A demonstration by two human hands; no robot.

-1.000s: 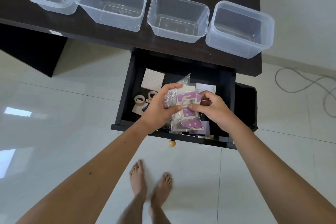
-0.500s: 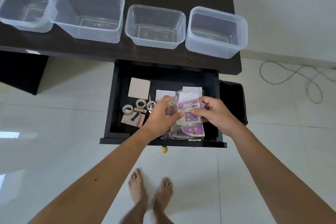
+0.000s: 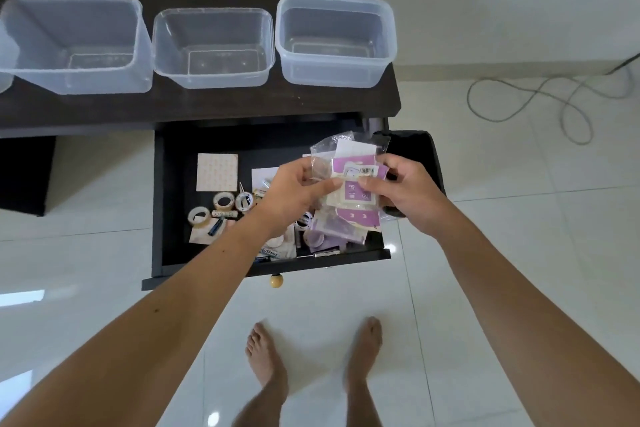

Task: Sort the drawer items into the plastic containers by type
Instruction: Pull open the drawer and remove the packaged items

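Above the open drawer [image 3: 166, 204], both hands are lifting out a bundle of packets [image 3: 349, 180].
Left hand [image 3: 298, 191] and right hand [image 3: 405, 194] are each pinching it; next they are likely needing to carry it up to a container [image 3: 336, 40] on the counter [image 3: 214, 104] behind the drawer.

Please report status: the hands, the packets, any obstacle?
Left hand and right hand both pinch purple-and-white packets above open drawer. Three containers in view, nothing in them. Nothing blocks the way.
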